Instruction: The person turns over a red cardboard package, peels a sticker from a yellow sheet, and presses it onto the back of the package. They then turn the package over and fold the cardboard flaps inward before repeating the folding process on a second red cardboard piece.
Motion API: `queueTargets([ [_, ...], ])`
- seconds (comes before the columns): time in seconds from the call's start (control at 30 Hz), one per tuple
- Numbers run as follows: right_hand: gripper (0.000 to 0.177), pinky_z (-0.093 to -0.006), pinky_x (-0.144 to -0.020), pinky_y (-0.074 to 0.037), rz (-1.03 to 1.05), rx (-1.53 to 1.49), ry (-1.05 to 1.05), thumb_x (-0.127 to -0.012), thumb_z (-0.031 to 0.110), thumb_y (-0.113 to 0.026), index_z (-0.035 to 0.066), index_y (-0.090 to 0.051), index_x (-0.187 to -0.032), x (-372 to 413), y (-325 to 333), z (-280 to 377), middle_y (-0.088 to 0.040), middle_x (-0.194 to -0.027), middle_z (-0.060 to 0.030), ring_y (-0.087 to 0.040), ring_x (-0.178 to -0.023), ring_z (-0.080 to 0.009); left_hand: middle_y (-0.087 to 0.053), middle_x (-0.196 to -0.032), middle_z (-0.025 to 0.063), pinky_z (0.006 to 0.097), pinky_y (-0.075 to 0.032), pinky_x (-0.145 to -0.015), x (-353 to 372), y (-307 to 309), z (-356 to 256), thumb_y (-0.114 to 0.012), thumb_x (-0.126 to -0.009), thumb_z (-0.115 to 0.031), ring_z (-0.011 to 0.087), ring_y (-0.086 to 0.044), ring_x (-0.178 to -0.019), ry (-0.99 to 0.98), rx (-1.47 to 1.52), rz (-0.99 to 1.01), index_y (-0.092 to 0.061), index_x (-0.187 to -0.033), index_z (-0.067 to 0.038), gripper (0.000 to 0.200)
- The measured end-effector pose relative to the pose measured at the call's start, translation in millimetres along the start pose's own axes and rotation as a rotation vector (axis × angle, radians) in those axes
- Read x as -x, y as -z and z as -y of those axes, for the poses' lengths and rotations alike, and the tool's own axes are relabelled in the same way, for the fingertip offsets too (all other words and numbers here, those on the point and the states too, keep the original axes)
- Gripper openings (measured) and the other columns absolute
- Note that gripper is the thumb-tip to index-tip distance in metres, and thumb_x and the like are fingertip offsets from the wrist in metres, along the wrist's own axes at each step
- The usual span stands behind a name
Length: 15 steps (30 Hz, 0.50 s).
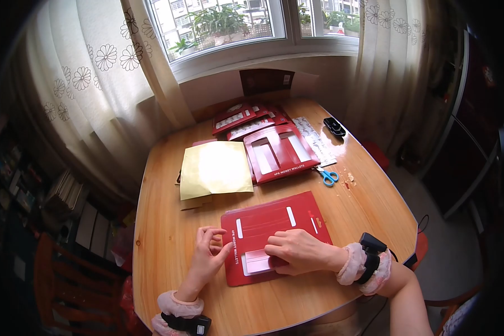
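Closest in, at 6 o'clock on the round wooden table (162, 235), lies a flat red card wallet sheet (283, 215) with white slots. Its long axis runs from about 8 o'clock to 2 o'clock, and the white lettering along its left edge runs near to far. The left hand (208, 255) sits at that left edge with fingers loosely curled and slightly apart. The thumb tip touches the card, clamping nothing. The right hand (298, 252) rests palm down on the sheet's near half, fingers together and pressed flat beside a pale pink slip (256, 261) tucked into the sheet. Both wrists wear fluffy pink bands with black devices.

Farther out, at 11 o'clock, a square yellow paper sheet (215, 168) lies flat. At 12 o'clock is a red windowed card folder (279, 152), and blue-handled scissors (329, 177) lie just beside it at 1 o'clock. Beyond these, more red card packs (242, 119) are fanned out near the window wall.
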State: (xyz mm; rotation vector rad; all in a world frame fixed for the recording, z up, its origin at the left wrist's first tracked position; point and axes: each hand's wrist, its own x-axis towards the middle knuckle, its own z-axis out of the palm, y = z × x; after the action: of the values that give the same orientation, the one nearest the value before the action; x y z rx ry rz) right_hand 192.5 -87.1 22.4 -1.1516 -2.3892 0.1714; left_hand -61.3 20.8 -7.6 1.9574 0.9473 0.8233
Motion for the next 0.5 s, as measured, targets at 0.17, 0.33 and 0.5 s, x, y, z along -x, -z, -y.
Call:
queueTargets([
  [0.17, 0.028, -0.0393, -0.072, -0.052, 0.025, -0.030, -0.062, -0.075, 0.022, -0.076, 0.005, -0.058, -0.087, 1, -3, -3, -0.060, -0.085, -0.0093, -0.063, -0.083, -0.0273, -0.065, -0.096, 0.0099, 0.0374, -0.051, -0.082, 0, 6, -21, -0.085, -0.076, -0.021, 0.0275, -0.061, -0.095, -0.315, -0.213, 0.183, -0.069, -0.097, -0.006, 0.031],
  [0.33, 0.029, -0.0382, -0.073, -0.053, 0.024, -0.043, -0.086, -0.074, 0.023, -0.076, 0.005, -0.061, -0.091, 2, -3, -3, -0.061, -0.087, -0.0079, -0.063, -0.084, -0.0260, -0.063, -0.098, 0.0087, 0.0373, -0.049, -0.084, 7, -15, -47, -0.084, -0.078, -0.025, 0.0262, -0.061, -0.094, -0.423, -0.187, 0.362, -0.066, -0.101, -0.006, 0.034],
  [0.5, 0.028, -0.0393, -0.073, -0.053, 0.028, -0.052, -0.099, -0.077, 0.025, -0.076, 0.005, -0.059, -0.088, 3, -3, -4, -0.061, -0.086, -0.0089, -0.064, -0.085, -0.0269, -0.060, -0.094, 0.0081, 0.0381, -0.050, -0.082, 7, -27, -38, -0.081, -0.077, -0.024, 0.0266, -0.060, -0.089, -0.523, -0.379, 0.344, -0.066, -0.099, -0.008, 0.031],
])
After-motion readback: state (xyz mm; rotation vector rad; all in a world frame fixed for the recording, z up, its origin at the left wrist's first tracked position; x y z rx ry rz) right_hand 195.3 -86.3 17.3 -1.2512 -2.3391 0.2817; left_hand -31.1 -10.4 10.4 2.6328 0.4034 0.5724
